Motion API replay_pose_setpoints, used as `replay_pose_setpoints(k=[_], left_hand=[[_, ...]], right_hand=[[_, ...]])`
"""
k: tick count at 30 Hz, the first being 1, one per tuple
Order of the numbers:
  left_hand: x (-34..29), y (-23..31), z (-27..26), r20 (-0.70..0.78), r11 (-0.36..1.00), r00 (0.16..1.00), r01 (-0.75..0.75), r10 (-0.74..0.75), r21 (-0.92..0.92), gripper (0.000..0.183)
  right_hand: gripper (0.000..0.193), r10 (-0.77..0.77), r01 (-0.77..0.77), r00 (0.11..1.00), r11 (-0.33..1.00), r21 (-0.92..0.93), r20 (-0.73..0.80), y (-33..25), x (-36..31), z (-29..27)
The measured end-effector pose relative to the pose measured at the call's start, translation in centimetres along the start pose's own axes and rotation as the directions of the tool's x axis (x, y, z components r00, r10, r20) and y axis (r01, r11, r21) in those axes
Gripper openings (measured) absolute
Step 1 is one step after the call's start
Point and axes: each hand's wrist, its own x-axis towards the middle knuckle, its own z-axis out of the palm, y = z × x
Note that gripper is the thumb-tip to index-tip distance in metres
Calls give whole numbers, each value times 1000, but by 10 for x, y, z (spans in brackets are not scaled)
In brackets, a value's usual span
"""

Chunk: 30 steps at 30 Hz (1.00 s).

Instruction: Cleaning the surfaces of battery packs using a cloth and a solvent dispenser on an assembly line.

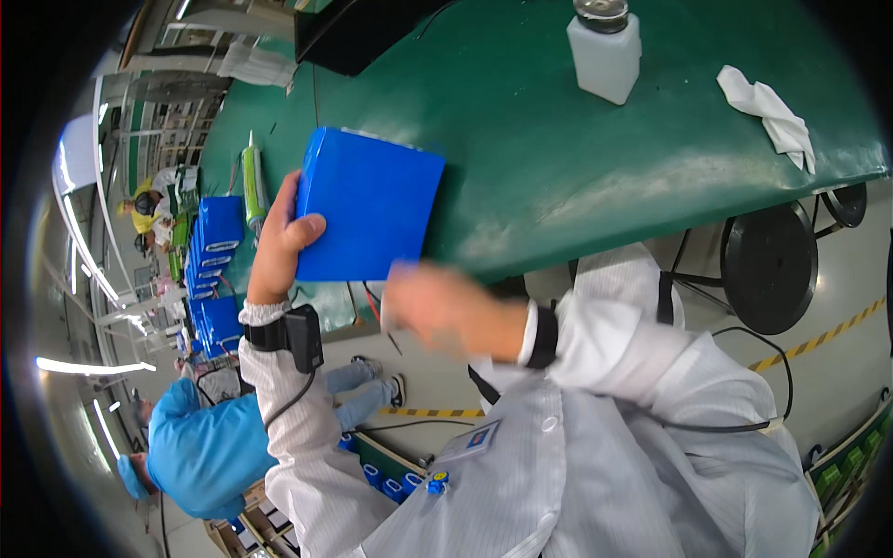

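Note:
A blue-wrapped battery pack point(372, 206) is tilted above the green table, gripped at its left side by my left hand point(284, 232), the thumb lying on its broad face. My right hand point(437, 307) is at the pack's lower right corner, smeared by motion. Its fingers cannot be made out, nor whether it touches the pack. Thin red and black wires point(371, 299) hang below the pack's lower edge.
More blue packs point(219, 223) line the table's left side, beside a green tube with a nozzle point(252, 181). A white bottle point(605, 58) and a crumpled white cloth point(770, 113) lie farther right. A black stool point(770, 267) stands beyond the table edge. A person in blue point(200, 446) is at lower left.

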Motion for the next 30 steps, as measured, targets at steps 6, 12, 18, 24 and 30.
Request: replay_pose_setpoints(k=[6, 12, 18, 24, 30], left_hand=[[-18, 17, 10, -57, 989, 998, -5, 14, 151, 86], [-14, 27, 30, -76, 891, 987, -94, 142, 445, 92], [-17, 31, 32, -85, 868, 980, -118, 180, 482, 91], [-26, 37, 39, -156, 854, 979, -35, 135, 520, 91], [-7, 40, 30, -66, 823, 993, -41, 96, 567, 97]], right_hand=[[10, 38, -106, 962, 965, 239, 271, -58, -23, -1], [9, 293, -284, 952, 954, 97, -87, -37, -3, -120], [11, 440, -448, 882, 894, -10, -170, -40, -18, -152], [12, 244, -332, 938, 839, -431, -248, -25, -22, -154], [17, 84, -351, 916, 640, -684, -392, 16, -12, -131]])
